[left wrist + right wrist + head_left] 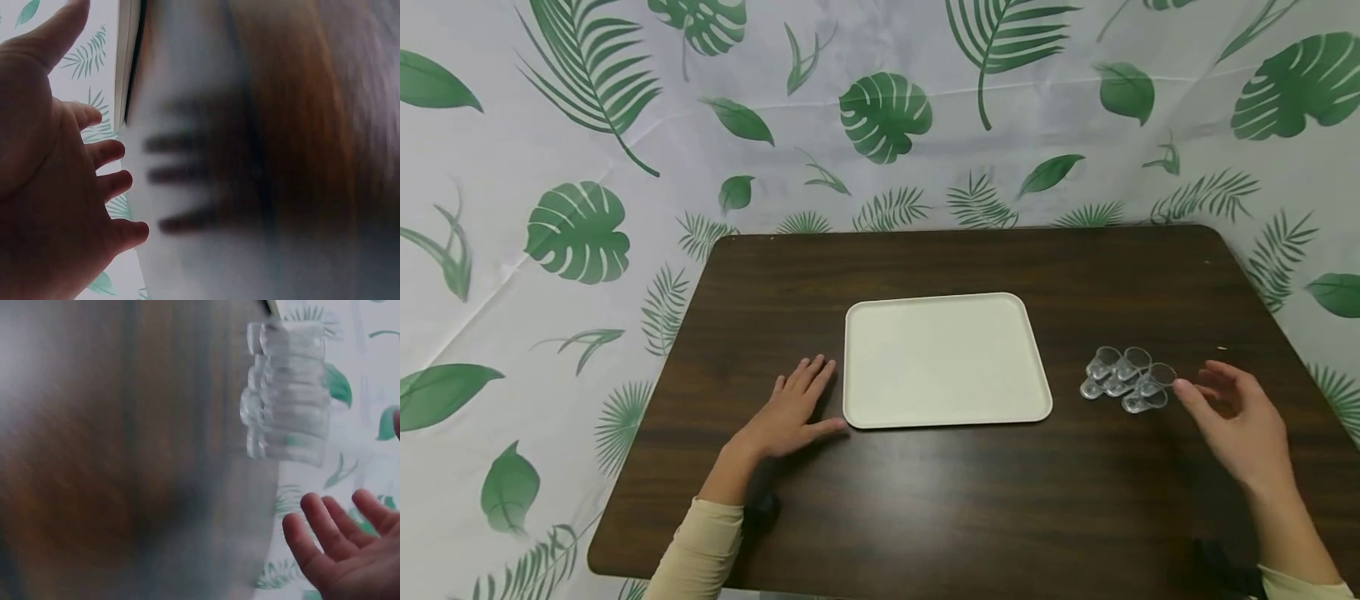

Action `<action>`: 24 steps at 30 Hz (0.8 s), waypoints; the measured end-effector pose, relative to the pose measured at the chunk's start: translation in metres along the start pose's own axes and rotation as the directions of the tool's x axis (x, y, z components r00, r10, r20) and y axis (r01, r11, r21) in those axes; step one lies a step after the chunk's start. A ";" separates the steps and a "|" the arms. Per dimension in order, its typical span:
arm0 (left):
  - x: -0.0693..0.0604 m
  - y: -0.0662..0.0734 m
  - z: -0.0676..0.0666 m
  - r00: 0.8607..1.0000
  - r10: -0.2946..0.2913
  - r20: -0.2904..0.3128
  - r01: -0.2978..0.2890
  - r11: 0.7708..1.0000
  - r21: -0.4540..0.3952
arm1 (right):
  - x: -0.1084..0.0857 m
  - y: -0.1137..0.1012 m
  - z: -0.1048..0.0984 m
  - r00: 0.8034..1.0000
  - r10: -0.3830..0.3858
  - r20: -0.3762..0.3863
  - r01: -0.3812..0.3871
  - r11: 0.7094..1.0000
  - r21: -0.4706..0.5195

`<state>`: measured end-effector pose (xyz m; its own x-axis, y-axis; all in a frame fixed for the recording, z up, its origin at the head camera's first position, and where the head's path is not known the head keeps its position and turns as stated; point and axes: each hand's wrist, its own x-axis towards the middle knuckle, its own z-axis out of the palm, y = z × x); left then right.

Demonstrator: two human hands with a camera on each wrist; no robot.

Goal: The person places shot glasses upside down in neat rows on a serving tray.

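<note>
Several clear glasses (pixel 1137 360) with thick bases stand bunched together on the right side of the table; the right wrist view shows these glasses (pixel 287 394) in a row. My right hand (pixel 1243 417) is just right of them, fingers loosely bent and apart from the thumb, holding nothing. Its thumb tip is at the nearest glass's rim; whether it touches, I cannot tell. A cream rectangular tray (pixel 943 362) lies mid-table. Left of it is my left hand (pixel 793 408), fingers spread and nothing held, thumb tip by the tray's near left corner.
The dark wooden table (pixel 917 508) has rounded corners and a glossy top. Behind it and at its sides hangs a white cloth (pixel 805 183) printed with green leaves. A small pale fleck (pixel 1222 348) lies beyond my right hand.
</note>
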<state>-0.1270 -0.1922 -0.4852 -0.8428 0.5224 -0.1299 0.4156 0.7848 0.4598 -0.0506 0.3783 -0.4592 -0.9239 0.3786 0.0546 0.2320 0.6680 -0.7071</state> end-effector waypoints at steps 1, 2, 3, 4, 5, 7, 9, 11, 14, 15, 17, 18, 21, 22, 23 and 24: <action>0.001 0.000 0.002 1.000 0.002 0.004 -0.002 1.000 0.000 | -0.002 0.000 0.002 0.999 0.044 -0.013 -0.044 0.999 0.010; 0.002 0.001 0.003 1.000 0.004 0.008 -0.004 1.000 0.001 | -0.004 0.000 0.004 0.996 0.086 -0.019 -0.086 0.996 0.019; 0.002 0.001 0.004 1.000 0.007 0.012 -0.007 1.000 0.001 | -0.006 0.000 0.007 0.992 0.121 -0.019 -0.121 0.992 0.032; 0.003 0.001 0.005 1.000 0.011 0.012 -0.012 1.000 0.003 | -0.008 0.000 0.010 0.990 0.144 -0.015 -0.143 0.989 0.036; 0.003 0.002 0.006 1.000 0.018 0.009 -0.018 1.000 0.003 | -0.009 0.001 0.012 0.988 0.152 -0.009 -0.152 0.988 0.039; 0.004 0.002 0.006 1.000 0.024 0.005 -0.024 1.000 0.006 | -0.010 0.002 0.017 0.989 0.149 0.006 -0.149 0.988 0.042; 0.005 0.003 0.007 0.999 0.036 -0.002 -0.036 0.999 0.015 | -0.011 0.004 0.022 0.991 0.132 0.024 -0.133 0.990 0.042; 0.005 0.003 0.007 0.999 0.038 -0.008 -0.038 0.999 0.018 | -0.010 0.005 0.026 0.993 0.112 0.041 -0.114 0.992 0.044; 0.005 0.004 0.009 0.999 0.043 -0.010 -0.043 0.999 0.021 | -0.009 0.007 0.032 0.992 0.120 0.036 -0.122 0.992 0.045; 0.005 0.004 0.009 0.999 0.044 -0.008 -0.044 0.999 0.023 | -0.010 0.008 0.033 0.992 0.122 0.031 -0.123 0.992 0.038; 0.006 0.005 0.011 0.999 0.047 -0.006 -0.046 0.998 0.031 | -0.010 0.008 0.036 0.991 0.137 0.006 -0.137 0.991 0.001; 0.006 0.005 0.011 0.999 0.045 -0.003 -0.045 0.998 0.037 | -0.010 0.008 0.038 0.989 0.146 -0.005 -0.147 0.989 -0.012; 0.007 0.006 0.012 0.999 0.036 -0.004 -0.036 0.999 0.040 | -0.009 0.006 0.042 0.987 0.158 -0.026 -0.159 0.986 -0.053; 0.006 0.007 0.012 0.999 0.031 -0.008 -0.031 0.999 0.038 | -0.009 0.005 0.043 0.986 0.162 -0.031 -0.164 0.984 -0.064; 0.006 0.007 0.012 1.000 0.026 -0.015 -0.026 0.999 0.038 | -0.008 0.004 0.044 0.987 0.159 -0.032 -0.161 0.985 -0.067; 0.006 0.007 0.012 0.999 0.022 -0.023 -0.021 0.999 0.038 | -0.007 0.003 0.046 0.987 0.155 -0.033 -0.157 0.985 -0.071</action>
<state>-0.1253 -0.1795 -0.4931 -0.8412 0.5315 -0.0995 0.4458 0.7858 0.4286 -0.0578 0.3484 -0.4935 -0.8662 0.4987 -0.0325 0.3954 0.6441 -0.6548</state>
